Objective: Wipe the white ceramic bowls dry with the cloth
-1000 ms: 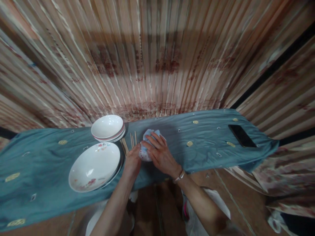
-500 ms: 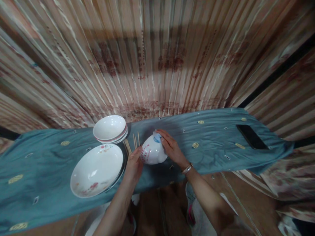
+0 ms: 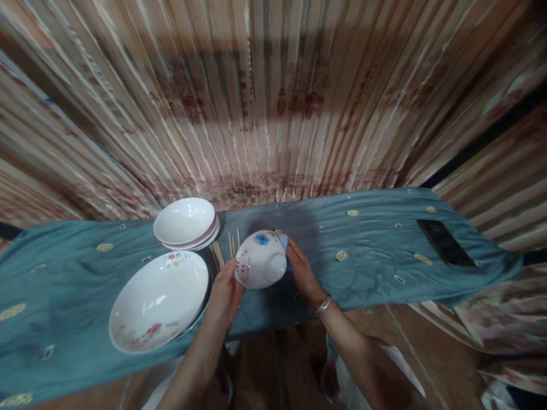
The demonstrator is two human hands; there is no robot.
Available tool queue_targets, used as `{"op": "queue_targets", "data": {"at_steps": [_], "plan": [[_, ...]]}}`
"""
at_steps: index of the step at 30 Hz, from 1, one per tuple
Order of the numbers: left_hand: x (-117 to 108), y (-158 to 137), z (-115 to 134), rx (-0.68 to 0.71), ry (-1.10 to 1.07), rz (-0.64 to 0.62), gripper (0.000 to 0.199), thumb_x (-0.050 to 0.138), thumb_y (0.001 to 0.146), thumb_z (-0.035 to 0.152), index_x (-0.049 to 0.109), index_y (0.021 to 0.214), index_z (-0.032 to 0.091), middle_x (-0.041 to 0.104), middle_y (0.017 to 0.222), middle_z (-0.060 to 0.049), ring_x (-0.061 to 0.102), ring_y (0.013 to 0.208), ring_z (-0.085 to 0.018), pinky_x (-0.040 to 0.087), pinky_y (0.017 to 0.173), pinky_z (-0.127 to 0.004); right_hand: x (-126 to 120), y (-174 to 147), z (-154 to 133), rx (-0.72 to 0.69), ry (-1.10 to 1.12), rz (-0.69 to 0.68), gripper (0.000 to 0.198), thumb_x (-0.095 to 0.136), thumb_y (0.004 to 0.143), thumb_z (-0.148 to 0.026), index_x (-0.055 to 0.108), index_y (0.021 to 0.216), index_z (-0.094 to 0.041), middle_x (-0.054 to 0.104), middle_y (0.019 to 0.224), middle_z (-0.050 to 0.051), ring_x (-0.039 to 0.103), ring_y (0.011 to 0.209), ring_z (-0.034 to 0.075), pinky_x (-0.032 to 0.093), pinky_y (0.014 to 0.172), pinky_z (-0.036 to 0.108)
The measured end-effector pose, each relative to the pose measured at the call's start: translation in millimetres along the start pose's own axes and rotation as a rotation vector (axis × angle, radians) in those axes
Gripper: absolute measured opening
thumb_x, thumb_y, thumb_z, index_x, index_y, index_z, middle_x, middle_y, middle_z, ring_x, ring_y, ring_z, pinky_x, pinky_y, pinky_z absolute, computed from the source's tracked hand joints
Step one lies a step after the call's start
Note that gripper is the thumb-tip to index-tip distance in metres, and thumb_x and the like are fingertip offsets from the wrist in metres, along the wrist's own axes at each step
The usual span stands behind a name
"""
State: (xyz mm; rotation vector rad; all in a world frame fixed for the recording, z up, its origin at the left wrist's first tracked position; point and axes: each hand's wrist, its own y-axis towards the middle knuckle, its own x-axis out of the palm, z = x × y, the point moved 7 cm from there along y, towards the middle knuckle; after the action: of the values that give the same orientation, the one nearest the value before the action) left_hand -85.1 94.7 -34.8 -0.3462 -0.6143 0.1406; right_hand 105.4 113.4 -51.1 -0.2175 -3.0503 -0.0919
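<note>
A white bowl (image 3: 255, 267) with a blue flower and red print on its outside is held tilted above the table, its foot ring turned towards the lower right. My left hand (image 3: 227, 285) grips the bowl's left edge, thumb on the outer wall. My right hand (image 3: 302, 273), with a bracelet at the wrist, has its fingers bent against the bowl's right side. A pale blue patch shows by those fingertips; whether it is print or a cloth I cannot make out. Just left of the bowl lie several chopsticks (image 3: 217, 256), partly behind my left hand.
A blue-green cloth (image 3: 367, 239) covers the table. At the left stand stacked white bowls (image 3: 186, 221) and, nearer me, large flowered plates (image 3: 160, 302). A dark phone (image 3: 444, 242) lies at the right end. A patterned curtain (image 3: 265, 114) hangs behind.
The bowl has turned in my hands, so its blue flower and foot ring now show. My right hand has shifted from the bowl's top down to its right side.
</note>
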Motion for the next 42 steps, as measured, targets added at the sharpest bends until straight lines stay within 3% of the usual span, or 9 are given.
{"op": "queue_targets", "data": {"at_steps": [8,17,24,29,34,38,42], "plan": [[-2,8,-11,-0.062,-0.021,-0.021,0.029,0.082,0.064,0.036,0.071,0.081,0.015,0.075,0.074,-0.008,0.072,0.086,-0.027,0.057,0.080,-0.037,-8,-2,-1,0.009,0.024,0.020,0.058,0.053,0.088,-0.059,0.057,0.133,-0.023,0.056,0.140,0.005,0.048,0.134,0.023,0.029,0.117,0.047],[1,23,-24,-0.140,-0.050,-0.020,0.034,0.079,0.065,0.041,0.069,0.090,0.019,0.077,0.083,-0.009,0.070,0.098,-0.031,0.056,0.085,-0.042,-18,-12,1,-0.037,-0.122,0.037,0.057,0.046,0.093,-0.056,0.050,0.140,-0.024,0.050,0.146,0.004,0.042,0.138,0.021,0.028,0.118,0.045],[8,27,-22,-0.125,-0.074,0.001,0.036,0.079,0.065,0.041,0.069,0.094,0.022,0.076,0.093,-0.009,0.065,0.111,-0.031,0.054,0.090,-0.040,2,-42,10,-0.105,-0.357,0.017,0.061,0.036,0.098,-0.049,0.027,0.152,-0.021,0.032,0.157,0.007,0.026,0.146,0.020,0.022,0.121,0.044],[13,24,-22,-0.131,-0.086,0.012,0.040,0.077,0.066,0.045,0.068,0.098,0.023,0.076,0.091,-0.009,0.065,0.110,-0.032,0.055,0.090,-0.043,14,-60,8,-0.158,-0.514,-0.020,0.065,0.036,0.099,-0.040,0.013,0.154,-0.015,0.021,0.160,0.013,0.017,0.149,0.024,0.022,0.121,0.050],[21,17,-17,-0.145,-0.107,0.003,0.044,0.078,0.066,0.041,0.068,0.105,0.023,0.077,0.088,-0.008,0.066,0.106,-0.031,0.055,0.090,-0.044,28,-80,-3,-0.266,-0.651,-0.090,0.068,0.036,0.099,-0.029,0.000,0.155,-0.018,0.006,0.163,0.014,0.008,0.149,0.029,0.022,0.119,0.057],[30,11,-12,-0.175,-0.171,0.035,0.042,0.074,0.073,0.036,0.067,0.113,0.024,0.077,0.087,-0.006,0.068,0.103,-0.029,0.054,0.093,-0.044,41,-96,-14,-0.398,-0.772,-0.180,0.075,0.045,0.096,-0.023,-0.001,0.155,-0.024,-0.005,0.163,0.010,0.003,0.149,0.033,0.024,0.117,0.061],[38,8,-9,-0.166,-0.232,0.051,0.036,0.060,0.086,0.029,0.064,0.122,0.024,0.077,0.090,-0.005,0.068,0.105,-0.024,0.051,0.098,-0.039,48,-100,-21,-0.501,-0.874,-0.227,0.078,0.050,0.092,-0.017,0.004,0.155,-0.023,0.000,0.163,0.010,0.004,0.149,0.033,0.029,0.115,0.061]]}}
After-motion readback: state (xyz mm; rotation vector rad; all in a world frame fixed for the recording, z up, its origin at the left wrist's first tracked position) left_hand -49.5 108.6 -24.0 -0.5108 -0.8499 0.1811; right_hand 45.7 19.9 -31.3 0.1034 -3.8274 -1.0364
